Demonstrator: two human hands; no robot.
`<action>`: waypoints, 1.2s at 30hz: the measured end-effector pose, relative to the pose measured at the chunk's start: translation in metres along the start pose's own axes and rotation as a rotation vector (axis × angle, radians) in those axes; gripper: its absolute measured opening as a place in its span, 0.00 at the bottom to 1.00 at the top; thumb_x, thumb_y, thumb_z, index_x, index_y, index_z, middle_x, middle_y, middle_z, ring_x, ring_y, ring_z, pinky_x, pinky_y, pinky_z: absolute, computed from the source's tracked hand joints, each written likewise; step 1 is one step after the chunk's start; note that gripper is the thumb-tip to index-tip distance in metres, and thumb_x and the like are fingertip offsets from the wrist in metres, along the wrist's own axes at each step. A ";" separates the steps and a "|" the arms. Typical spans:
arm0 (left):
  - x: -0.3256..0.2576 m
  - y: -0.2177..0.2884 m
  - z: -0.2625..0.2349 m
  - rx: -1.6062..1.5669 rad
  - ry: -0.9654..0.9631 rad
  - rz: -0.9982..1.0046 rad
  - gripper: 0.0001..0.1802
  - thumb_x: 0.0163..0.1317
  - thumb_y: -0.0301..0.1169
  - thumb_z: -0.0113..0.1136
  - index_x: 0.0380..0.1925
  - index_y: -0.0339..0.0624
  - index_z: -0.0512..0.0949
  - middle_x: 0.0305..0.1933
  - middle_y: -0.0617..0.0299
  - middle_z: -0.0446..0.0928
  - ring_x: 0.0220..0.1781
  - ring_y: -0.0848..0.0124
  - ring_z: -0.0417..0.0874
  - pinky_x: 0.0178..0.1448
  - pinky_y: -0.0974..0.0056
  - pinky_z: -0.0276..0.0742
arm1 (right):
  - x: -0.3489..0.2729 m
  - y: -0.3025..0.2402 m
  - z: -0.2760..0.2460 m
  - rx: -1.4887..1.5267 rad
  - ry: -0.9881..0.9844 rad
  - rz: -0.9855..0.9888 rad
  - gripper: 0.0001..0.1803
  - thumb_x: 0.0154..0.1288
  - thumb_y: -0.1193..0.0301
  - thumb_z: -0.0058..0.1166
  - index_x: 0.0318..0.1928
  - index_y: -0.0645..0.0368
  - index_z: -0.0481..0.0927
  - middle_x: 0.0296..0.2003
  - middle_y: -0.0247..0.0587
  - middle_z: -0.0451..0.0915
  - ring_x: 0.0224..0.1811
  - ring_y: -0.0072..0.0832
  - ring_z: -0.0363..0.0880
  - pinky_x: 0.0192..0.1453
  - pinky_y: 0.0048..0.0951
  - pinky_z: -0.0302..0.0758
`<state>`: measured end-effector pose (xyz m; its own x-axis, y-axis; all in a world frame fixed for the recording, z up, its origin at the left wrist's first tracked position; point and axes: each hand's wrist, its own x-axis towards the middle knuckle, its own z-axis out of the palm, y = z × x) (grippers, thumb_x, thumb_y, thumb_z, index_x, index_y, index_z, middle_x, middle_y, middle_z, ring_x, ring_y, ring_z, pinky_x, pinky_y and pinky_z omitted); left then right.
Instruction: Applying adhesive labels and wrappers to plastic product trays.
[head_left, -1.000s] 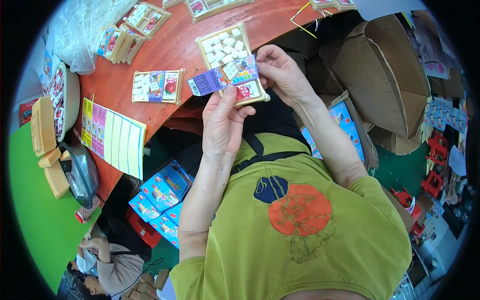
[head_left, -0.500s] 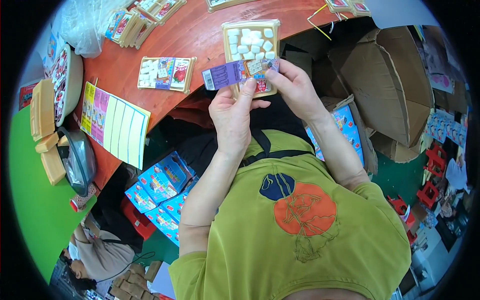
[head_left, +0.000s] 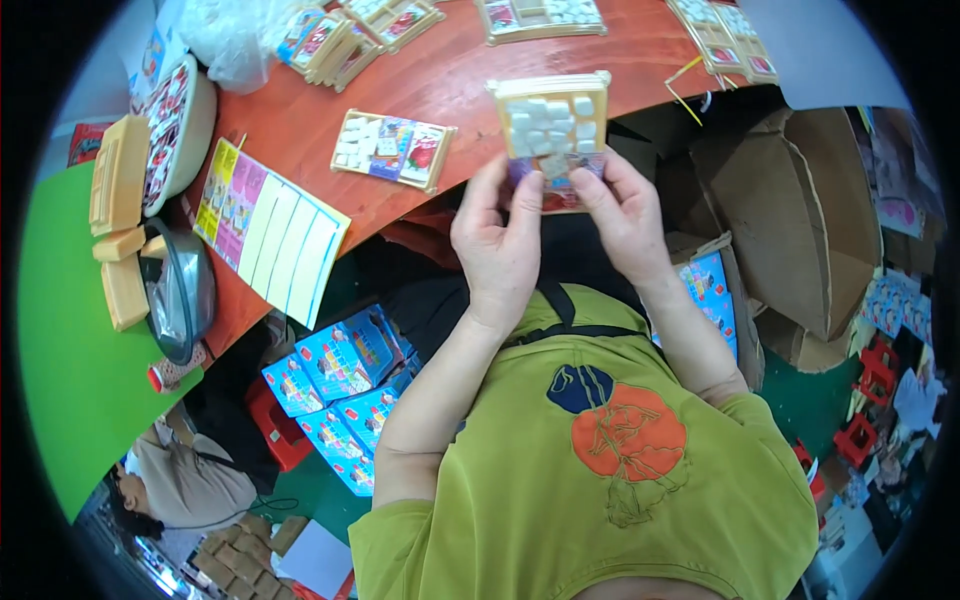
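Both hands grip a pale yellow tray (head_left: 503, 92) of small white cubes, held upright beyond the table's near edge. My left hand (head_left: 500, 240) closes on its lower left side, the thumb pressed on the front. Opposite it, my right hand (head_left: 628, 212) closes on the lower right side, thumb on the front too. A purple printed sleeve (head_left: 592, 160) lies across the tray between the thumbs; its back is hidden and motion blurs it. To the left on the table rests a similar tray (head_left: 392, 150) with a sleeve around its middle.
The red-brown table (head_left: 290, 130) bears stacked trays (head_left: 335, 45), a yellow striped sheet (head_left: 270, 232) and a tub of packets (head_left: 200, 130). Blue printed boxes (head_left: 345, 350) stand below at left. An open cardboard box (head_left: 780, 220) is at right. Another person (head_left: 195, 480) sits lower left.
The sleeve's loose left end, which stuck out beyond the tray, is now folded in around it. My right thumb has moved lower on the tray. The whole view has shifted.
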<state>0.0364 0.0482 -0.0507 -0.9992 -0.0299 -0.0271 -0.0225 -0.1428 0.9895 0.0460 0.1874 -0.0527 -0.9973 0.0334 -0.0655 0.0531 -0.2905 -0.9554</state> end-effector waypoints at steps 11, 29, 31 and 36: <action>0.017 0.020 -0.055 -0.339 -0.237 -0.421 0.16 0.71 0.28 0.57 0.55 0.32 0.77 0.51 0.59 0.82 0.50 0.76 0.81 0.56 0.70 0.76 | 0.028 0.008 0.022 0.228 -0.236 0.205 0.28 0.75 0.69 0.51 0.70 0.63 0.62 0.59 0.39 0.75 0.61 0.24 0.73 0.64 0.28 0.72; 0.053 0.020 -0.111 -0.240 0.269 -0.191 0.27 0.73 0.28 0.53 0.67 0.28 0.60 0.57 0.51 0.75 0.48 0.75 0.80 0.46 0.73 0.80 | 0.113 0.025 0.117 -1.060 -0.324 -0.350 0.22 0.65 0.69 0.55 0.57 0.65 0.74 0.49 0.59 0.76 0.56 0.51 0.73 0.62 0.42 0.70; 0.058 0.024 -0.115 -0.231 0.312 -0.191 0.26 0.72 0.27 0.54 0.66 0.28 0.62 0.52 0.54 0.78 0.45 0.75 0.81 0.46 0.72 0.80 | 0.113 0.032 0.127 -0.952 -0.299 -0.342 0.23 0.65 0.70 0.54 0.59 0.65 0.72 0.50 0.59 0.76 0.56 0.51 0.74 0.61 0.43 0.71; 0.092 0.035 -0.149 -0.022 0.448 0.012 0.20 0.68 0.24 0.58 0.58 0.30 0.70 0.41 0.58 0.80 0.39 0.76 0.81 0.42 0.70 0.79 | 0.141 0.049 0.176 -0.616 -0.232 -0.389 0.23 0.64 0.75 0.54 0.59 0.64 0.67 0.50 0.61 0.76 0.54 0.53 0.76 0.58 0.44 0.73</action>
<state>-0.0516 -0.1071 -0.0400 -0.8862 -0.4564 -0.0796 -0.0058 -0.1610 0.9869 -0.1008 0.0098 -0.0584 -0.9314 -0.1977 0.3057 -0.3534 0.2890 -0.8897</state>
